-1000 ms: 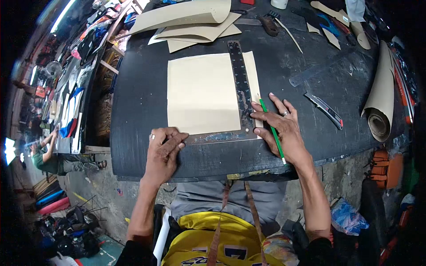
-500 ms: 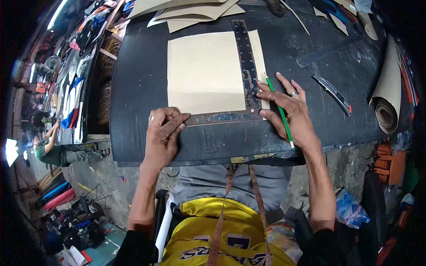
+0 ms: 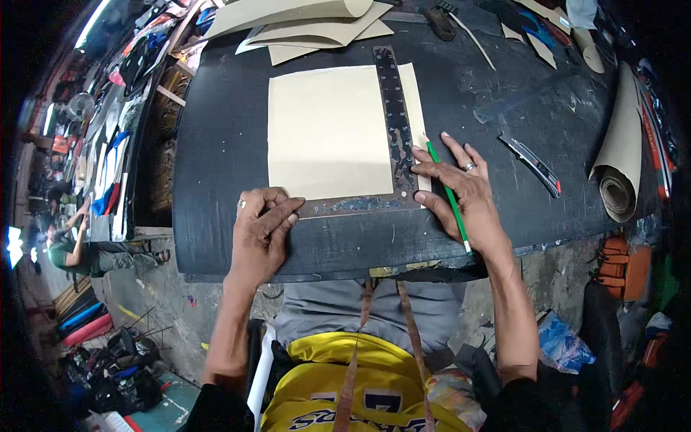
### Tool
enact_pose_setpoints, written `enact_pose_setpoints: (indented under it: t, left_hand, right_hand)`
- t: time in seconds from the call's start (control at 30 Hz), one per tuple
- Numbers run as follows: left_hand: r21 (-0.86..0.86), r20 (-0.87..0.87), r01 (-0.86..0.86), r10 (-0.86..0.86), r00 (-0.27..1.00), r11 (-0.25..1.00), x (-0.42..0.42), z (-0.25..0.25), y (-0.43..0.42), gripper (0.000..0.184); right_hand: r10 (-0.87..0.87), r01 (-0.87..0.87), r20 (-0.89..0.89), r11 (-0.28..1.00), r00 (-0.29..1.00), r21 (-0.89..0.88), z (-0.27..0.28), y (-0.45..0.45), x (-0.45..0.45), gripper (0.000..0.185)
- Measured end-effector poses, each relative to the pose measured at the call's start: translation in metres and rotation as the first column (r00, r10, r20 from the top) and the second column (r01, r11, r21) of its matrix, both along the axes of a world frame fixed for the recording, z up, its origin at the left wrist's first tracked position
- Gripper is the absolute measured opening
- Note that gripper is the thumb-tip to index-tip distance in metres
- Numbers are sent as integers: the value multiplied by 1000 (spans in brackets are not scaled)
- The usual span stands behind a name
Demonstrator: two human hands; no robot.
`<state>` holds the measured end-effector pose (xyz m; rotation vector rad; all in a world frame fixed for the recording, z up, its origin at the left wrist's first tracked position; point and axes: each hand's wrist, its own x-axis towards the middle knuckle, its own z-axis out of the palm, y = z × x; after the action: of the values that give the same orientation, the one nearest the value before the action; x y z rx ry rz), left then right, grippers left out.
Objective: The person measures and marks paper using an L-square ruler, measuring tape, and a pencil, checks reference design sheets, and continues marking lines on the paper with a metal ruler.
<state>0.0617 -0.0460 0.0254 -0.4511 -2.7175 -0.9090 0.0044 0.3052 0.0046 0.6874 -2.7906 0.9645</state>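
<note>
A cream sheet of paper or card (image 3: 327, 137) lies flat on the black tabletop. On it rests a worn metal L-square (image 3: 394, 108), its long arm near the sheet's right edge and its short arm along the near edge. My left hand (image 3: 260, 234) has its fingers closed at the left end of the short arm, by the sheet's near left corner. A green pencil (image 3: 458, 222) is held in my right hand (image 3: 475, 198), tip pointing away from me. Fingertips of that hand rest by the square's corner and the strip of sheet beside it.
A utility knife (image 3: 531, 165) lies right of my right hand, with a clear ruler (image 3: 515, 101) beyond it. A brown paper roll (image 3: 617, 173) is at the right edge. Cream sheets (image 3: 309, 32) are stacked at the back. Another person (image 3: 68, 245) is far left.
The view has shifted slightly, so the table sits a little lower in it. Both hands, the square and the pencil keep about the same places on the sheet.
</note>
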Motion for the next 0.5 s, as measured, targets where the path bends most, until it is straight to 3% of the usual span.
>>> enact_pose_setpoints:
  t: [0.5]
  left_hand:
    - [0,-38,32,-32,999,1000,0,-6,-3,27]
  right_hand:
    - [-25,25,24,1000,999,15,-2,-3,2,40]
